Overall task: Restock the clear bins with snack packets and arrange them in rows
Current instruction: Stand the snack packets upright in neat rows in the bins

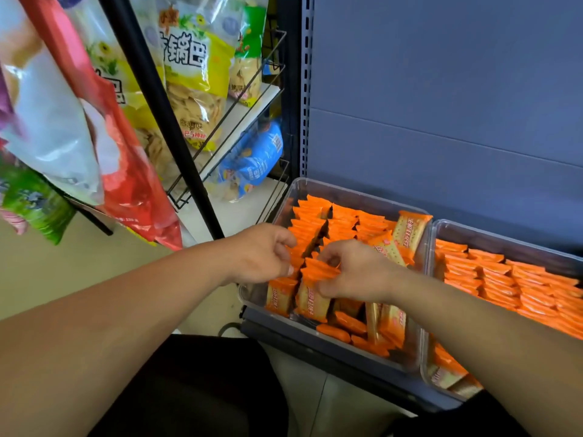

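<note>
Left hand [262, 253]: fingers curled, tips against the orange packets [331, 225] just ahead; pinching or only touching, cannot tell.
Right hand [353, 272]: clenched round a small bunch [318, 269] of packets, fingers over the top, thumb underneath.
Bunch: on edge, between the two hands, just left of the right hand.
Packets: standing on edge in rows beyond both hands; several loose and unsorted beneath the right hand and wrist; one leaning on the far wall, beyond and right of the right hand.
Bin [347, 192]: clear plastic, under both hands, sitting on a dark shelf [299, 342].
Second bin [504, 236]: pressed against the first, right of the right forearm, packed with tidy rows of the same packets.
Rack [166, 121]: black, left of and above the left hand, carrying big snack bags [189, 74].
</note>
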